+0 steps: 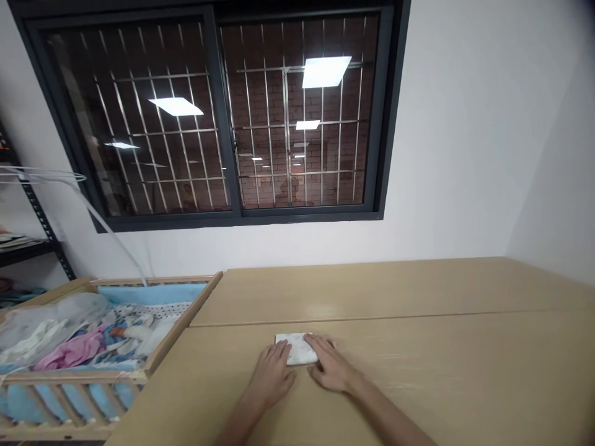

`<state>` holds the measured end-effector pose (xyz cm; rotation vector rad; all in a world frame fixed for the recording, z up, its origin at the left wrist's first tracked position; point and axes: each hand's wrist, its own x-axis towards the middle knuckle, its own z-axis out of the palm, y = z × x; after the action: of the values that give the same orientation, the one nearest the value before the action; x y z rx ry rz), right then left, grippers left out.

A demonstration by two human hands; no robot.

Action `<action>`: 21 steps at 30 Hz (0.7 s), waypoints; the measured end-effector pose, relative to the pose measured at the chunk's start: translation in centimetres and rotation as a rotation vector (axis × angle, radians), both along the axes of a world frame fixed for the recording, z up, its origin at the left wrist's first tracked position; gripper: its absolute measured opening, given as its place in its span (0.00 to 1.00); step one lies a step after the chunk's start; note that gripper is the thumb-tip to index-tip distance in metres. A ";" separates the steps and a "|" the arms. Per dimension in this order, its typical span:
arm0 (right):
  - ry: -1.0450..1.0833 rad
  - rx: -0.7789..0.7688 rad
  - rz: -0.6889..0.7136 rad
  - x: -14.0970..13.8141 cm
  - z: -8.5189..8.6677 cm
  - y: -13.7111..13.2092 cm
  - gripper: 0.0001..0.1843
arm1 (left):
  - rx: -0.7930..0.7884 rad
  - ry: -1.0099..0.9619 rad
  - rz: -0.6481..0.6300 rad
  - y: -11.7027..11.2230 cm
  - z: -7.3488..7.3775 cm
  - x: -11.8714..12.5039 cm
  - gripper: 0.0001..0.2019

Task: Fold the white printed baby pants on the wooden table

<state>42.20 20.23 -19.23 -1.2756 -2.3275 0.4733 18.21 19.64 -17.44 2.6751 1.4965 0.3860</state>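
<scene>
A small folded white cloth (297, 348) with a faint grey mottled pattern lies on the light wooden table (418, 371), near the seam between two tabletop sections. My left hand (272, 373) lies flat with its fingertips on the cloth's left side. On the right side, my right hand (329, 364) rests with its fingers spread over the cloth's upper right part. Both hands press down from either side without lifting it, and they hide the cloth's lower corners.
To the left of the table stands a wooden crib (79, 375) with blue padding and heaped pink and white fabric. Beyond it are a dark metal shelf (32, 217), a white wall and a barred window (209, 118).
</scene>
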 end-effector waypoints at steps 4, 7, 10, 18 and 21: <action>0.118 0.043 -0.093 -1.0 -1.5 1.3 0.35 | 0.027 -0.061 0.044 0.8 1.1 0.8 0.23; 0.315 0.026 -0.169 -1.2 -0.5 2.4 0.27 | 0.069 -0.102 0.111 0.4 2.9 1.3 0.20; 0.662 -0.052 -0.127 -0.7 2.6 3.4 0.24 | 0.007 -0.387 0.153 -0.7 4.9 1.7 0.14; 0.767 -0.433 -0.010 0.5 6.3 6.0 0.36 | -0.416 -0.797 0.217 -1.9 3.5 2.8 0.24; 0.615 -0.435 -0.018 -0.2 3.3 7.5 0.37 | -0.402 -0.518 0.279 -2.1 2.2 3.1 0.16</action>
<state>41.98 27.75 -15.96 -1.1124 -1.7414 1.2229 21.28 17.58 -15.27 1.8795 1.5657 0.6495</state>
